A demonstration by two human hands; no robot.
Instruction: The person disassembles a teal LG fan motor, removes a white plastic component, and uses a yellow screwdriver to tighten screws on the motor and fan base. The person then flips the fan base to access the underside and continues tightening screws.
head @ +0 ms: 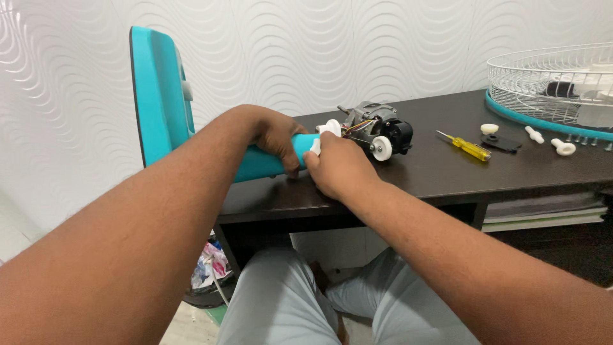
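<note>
Right hand [338, 167] pinches a white part [315, 147] at the stand's [268, 160] tip; left hand [276, 135] clenches the teal neck. Motor [377, 131] lies just beyond at one o'clock, screwdriver [465, 146] and grille [552, 83] at two.

Both forearms are bare, with no sleeves reaching into view, and fine hair shows along them. The left hand [276, 135] and right hand [338, 167] carry no rings, watch or gloves. The legs wear light grey trousers [274, 306] with soft creases at the knees.
</note>
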